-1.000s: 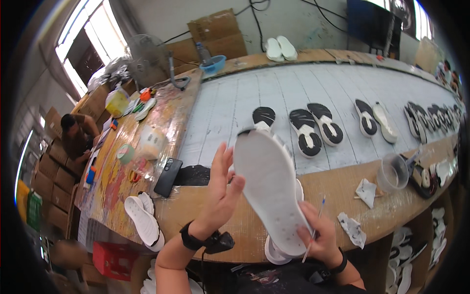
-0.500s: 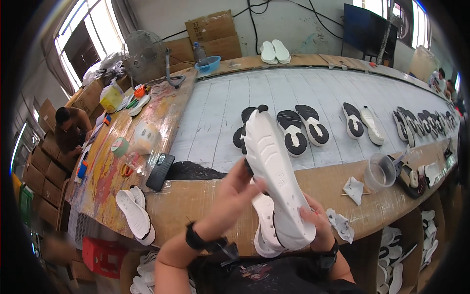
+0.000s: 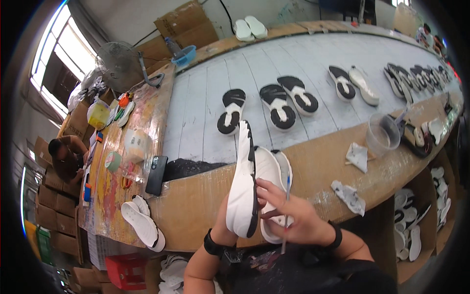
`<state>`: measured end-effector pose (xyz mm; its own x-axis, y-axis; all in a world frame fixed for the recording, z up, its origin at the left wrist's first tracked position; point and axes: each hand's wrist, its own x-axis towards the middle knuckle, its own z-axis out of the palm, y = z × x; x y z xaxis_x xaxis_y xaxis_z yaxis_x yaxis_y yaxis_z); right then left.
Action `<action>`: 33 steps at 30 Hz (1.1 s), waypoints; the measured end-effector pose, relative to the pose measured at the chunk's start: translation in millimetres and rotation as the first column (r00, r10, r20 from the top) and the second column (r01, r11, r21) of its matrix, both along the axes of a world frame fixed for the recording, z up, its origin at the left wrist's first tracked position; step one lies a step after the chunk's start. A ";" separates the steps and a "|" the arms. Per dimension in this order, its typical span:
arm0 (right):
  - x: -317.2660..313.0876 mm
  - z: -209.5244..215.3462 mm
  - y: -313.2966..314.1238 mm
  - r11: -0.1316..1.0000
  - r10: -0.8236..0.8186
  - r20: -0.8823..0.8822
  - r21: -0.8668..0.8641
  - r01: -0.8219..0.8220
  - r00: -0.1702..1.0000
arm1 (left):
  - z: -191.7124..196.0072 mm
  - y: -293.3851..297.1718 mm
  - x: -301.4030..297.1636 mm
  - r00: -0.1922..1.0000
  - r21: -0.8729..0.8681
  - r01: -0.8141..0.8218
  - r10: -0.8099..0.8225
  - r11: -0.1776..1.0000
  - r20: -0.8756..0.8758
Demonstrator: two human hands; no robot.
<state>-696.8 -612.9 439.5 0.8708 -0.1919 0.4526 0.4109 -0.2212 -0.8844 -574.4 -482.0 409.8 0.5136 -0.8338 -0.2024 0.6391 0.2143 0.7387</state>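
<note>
A white shoe sole with a black lower edge [image 3: 240, 196] stands upright on its side in front of me. My left hand [image 3: 223, 223] is wrapped round its lower part, most of the fingers hidden behind the sole. My right hand [image 3: 301, 218] is bent close to the sole's black edge, with a thin pen-like stick [image 3: 287, 196] between its fingers; a blue part shows near the top and a reddish one lower down. Behind the hands, more white soles [image 3: 267, 164] lie on the brown cardboard-covered edge.
Black-and-white soles [image 3: 281, 110] stand in rows on the white lined tabletop [image 3: 196, 122]. To the right are a clear plastic cup [image 3: 382, 134] and crumpled white paper [image 3: 348, 196]. On the left lie a phone [image 3: 156, 174] and a pair of white soles [image 3: 142, 223].
The sole has turned from its broad face to its side edge. My left hand moved down to its lower end; my right hand came off the heel and now shows the pen-like stick.
</note>
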 end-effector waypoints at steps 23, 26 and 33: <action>3.5 -58.3 -64.2 0.973 -0.146 -0.330 0.120 0.194 0.933 | -106.3 -134.2 235.3 -0.094 0.323 -0.798 -0.634 0.509 0.767; 1.6 -66.0 -63.5 0.967 -0.164 -0.320 0.137 0.216 0.933 | -111.8 -113.2 275.9 0.341 0.507 -0.628 -0.378 0.590 0.861; -0.9 -40.2 -77.9 0.938 -0.125 -0.357 0.261 0.227 0.926 | -20.5 -60.5 180.0 0.995 0.112 -0.076 0.068 0.991 0.075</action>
